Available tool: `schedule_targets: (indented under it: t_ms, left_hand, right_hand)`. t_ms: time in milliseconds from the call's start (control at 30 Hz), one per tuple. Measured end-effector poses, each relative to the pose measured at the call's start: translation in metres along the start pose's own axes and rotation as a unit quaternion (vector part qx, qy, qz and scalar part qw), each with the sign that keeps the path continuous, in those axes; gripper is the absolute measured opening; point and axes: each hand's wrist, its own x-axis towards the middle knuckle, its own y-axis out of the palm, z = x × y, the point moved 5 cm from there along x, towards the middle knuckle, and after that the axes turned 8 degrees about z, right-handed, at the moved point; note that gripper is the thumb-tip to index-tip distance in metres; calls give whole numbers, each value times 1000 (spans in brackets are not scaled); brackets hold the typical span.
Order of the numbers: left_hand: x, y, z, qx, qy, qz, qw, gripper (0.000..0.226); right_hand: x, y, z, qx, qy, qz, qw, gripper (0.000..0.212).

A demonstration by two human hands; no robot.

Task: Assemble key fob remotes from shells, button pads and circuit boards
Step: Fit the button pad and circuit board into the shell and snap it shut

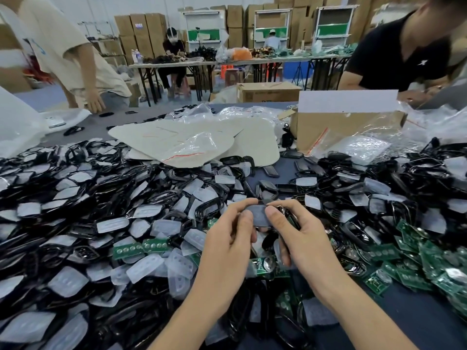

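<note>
Left hand [227, 238] and right hand [302, 236] together pinched a grey button pad [260, 216], held above heaped black shells [75, 188] and green circuit boards [429, 258]. Behind stood an open cardboard box [336, 125], contents hidden, with clear zip bags [361, 145] against it.

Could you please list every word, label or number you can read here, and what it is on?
Nothing is legible.
Blue carton label: blurred.
Brown box print: blurred.
White mark on black T-shirt: a logo, no readable letters.
Blue print on beige T-shirt: partly hidden, unreadable.
</note>
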Motion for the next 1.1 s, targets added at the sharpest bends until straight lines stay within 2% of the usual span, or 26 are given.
schedule_targets:
  t_ms: [133, 267, 400, 533, 767, 933, 1100]
  left_hand:
    - [1, 1, -2, -45, -3, -3, 999, 20]
    - [3, -3, -2, -78, -16, -9, 997, 17]
    - [4, -3, 0, -107, -20, 4, 994, 25]
    - [3, -1, -1, -98, -17, 21, 995, 26]
    - [0, -1, -3, -14, 3, 16, 1000, 27]
    - [0, -2, -1, -35, -9, 2, 999, 27]
    - [1, 1, -5, -38, 11, 24, 999, 27]
  right_hand:
    - [-3, 4, 3, 4, -11, 9, 1000, 17]
    - [-6, 7, 7, 10, -22, 24, 999, 16]
    - [-5, 5, 5, 14, -26, 20, 999, 20]
    - [-3, 3, -1, 34, -10, 14, 999, 25]
    - [-1, 1, -3, 40, 0, 4, 999, 22]
    - [-2, 2, 0, 6, -11, 16, 1000, 15]
    - [-3, 2, 4, -4, -9, 33, 999, 14]
